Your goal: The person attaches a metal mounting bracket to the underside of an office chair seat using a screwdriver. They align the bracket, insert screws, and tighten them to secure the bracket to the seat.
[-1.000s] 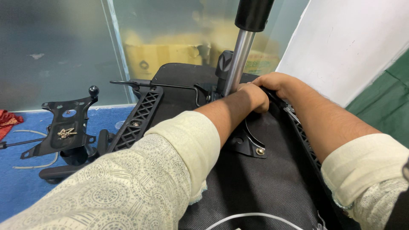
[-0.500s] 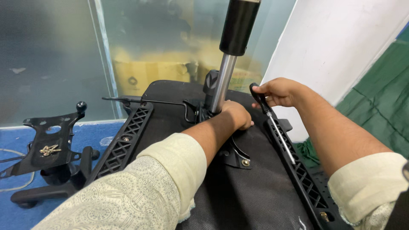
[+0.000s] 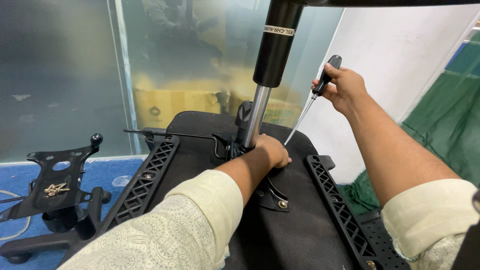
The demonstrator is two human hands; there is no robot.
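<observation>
**A:** We see an office chair seat (image 3: 280,235) turned underside up, black fabric toward us, with the gas lift column (image 3: 267,80) rising from the mechanism at its middle. Our left hand (image 3: 272,150) rests flat at the foot of that column, its grip loose, pressing down rather than closed on anything. Our right hand (image 3: 345,85) is raised at the far right, its grip closed around the black handle of a screwdriver (image 3: 312,102), the shaft slanting down and left so the tip sits just beside the left knuckles.

**B:** Then the tip is where we should look. We judge it best to seat it squarely in a screw head before turning, with the shaft brought closer to upright; at this slant it could slip onto the fabric or our fingers.

**A:** Agreed. One screw (image 3: 283,204) shows on the near bracket tab, nearer to us than the left hand. Black plastic armrest rails (image 3: 340,210) run along both sides of the seat.

**B:** We should keep the left hand bearing on the plate and clear of the blade's path.

**A:** On the blue floor (image 3: 115,172) at the left, well apart, a spare black metal plate (image 3: 40,197) holds loose brass screws (image 3: 55,189).
</observation>
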